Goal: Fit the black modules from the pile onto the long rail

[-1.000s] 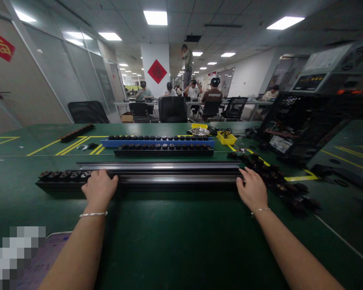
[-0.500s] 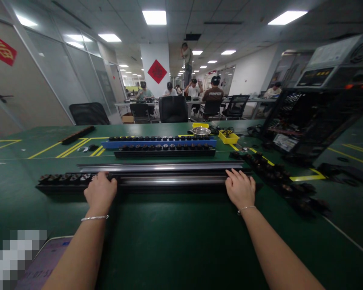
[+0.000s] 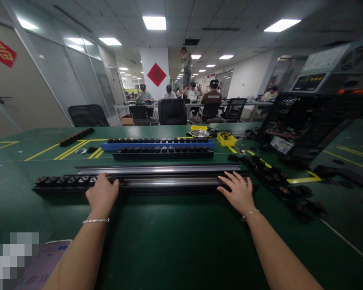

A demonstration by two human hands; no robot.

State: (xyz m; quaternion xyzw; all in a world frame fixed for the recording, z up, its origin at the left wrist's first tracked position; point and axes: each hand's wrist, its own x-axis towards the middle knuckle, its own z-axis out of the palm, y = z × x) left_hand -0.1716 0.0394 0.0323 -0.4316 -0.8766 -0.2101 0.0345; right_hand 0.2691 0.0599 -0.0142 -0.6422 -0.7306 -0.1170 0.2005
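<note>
On the green table (image 3: 175, 241), the near rail (image 3: 169, 183) lies crosswise between both hands, a second rail (image 3: 157, 170) just beyond it. Bent fingers of the left hand (image 3: 102, 194) rest at its left part, beside a row of black parts (image 3: 66, 182); whether they grip is hidden. The right hand (image 3: 238, 192) is open, fingers spread over the rail's right part.

Farther back sit a blue rail (image 3: 157, 146) and a black strip (image 3: 163, 155), with a metal dish (image 3: 199, 133) and a yellow tray (image 3: 226, 140) to the right.

Writing shows in several places. The back of a seated person's brown shirt (image 3: 211, 98) reads "PUMPKIN". A red poster (image 3: 1, 49) at far left bears a golden "福"; the red diamond (image 3: 156, 75) on the pillar is too small to read. At lower left, a phone (image 3: 53, 257) shows digits that seem to be "07:53". On the computer case (image 3: 290, 121), a white label (image 3: 281, 145) is too blurred to read.
</note>
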